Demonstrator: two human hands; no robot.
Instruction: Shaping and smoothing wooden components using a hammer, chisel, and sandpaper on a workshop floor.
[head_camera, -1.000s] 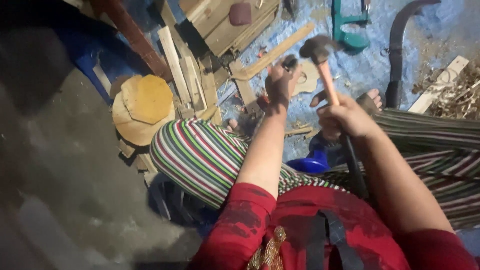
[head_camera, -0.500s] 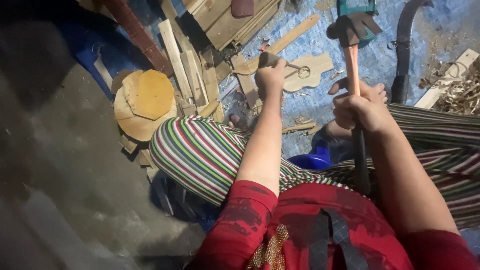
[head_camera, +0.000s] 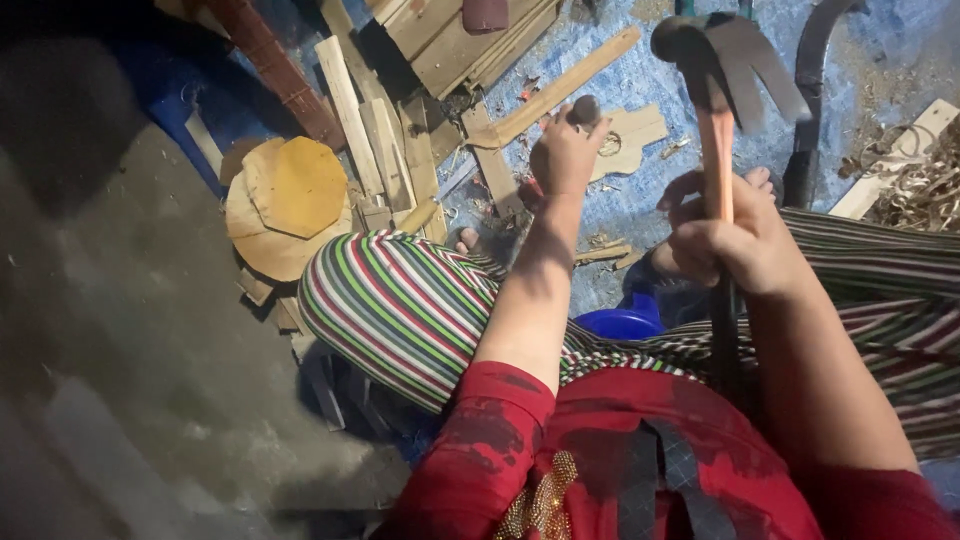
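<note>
1. Head view: a claw hammer (head_camera: 728, 60) is held raised by the right hand (head_camera: 735, 240), with the fingers wrapped tight around its orange wooden handle; the metal head is seen near the top edge of the frame, above the hand.
2. Head view: a small dark upright tool (head_camera: 584, 110) is gripped by the left hand (head_camera: 562, 155), the fingers being closed around it; its rounded top protrudes above the fist. What the tool's lower end touches cannot be told.
3. Head view: a flat cut-out wooden piece (head_camera: 632, 135) is located on the blue tarp (head_camera: 650, 200), just beside the left hand and partly hidden by it.
4. Head view: wooden slats (head_camera: 380, 130) and stacked octagonal boards (head_camera: 290, 195) are laid to the left of the striped knee (head_camera: 400, 300).
</note>
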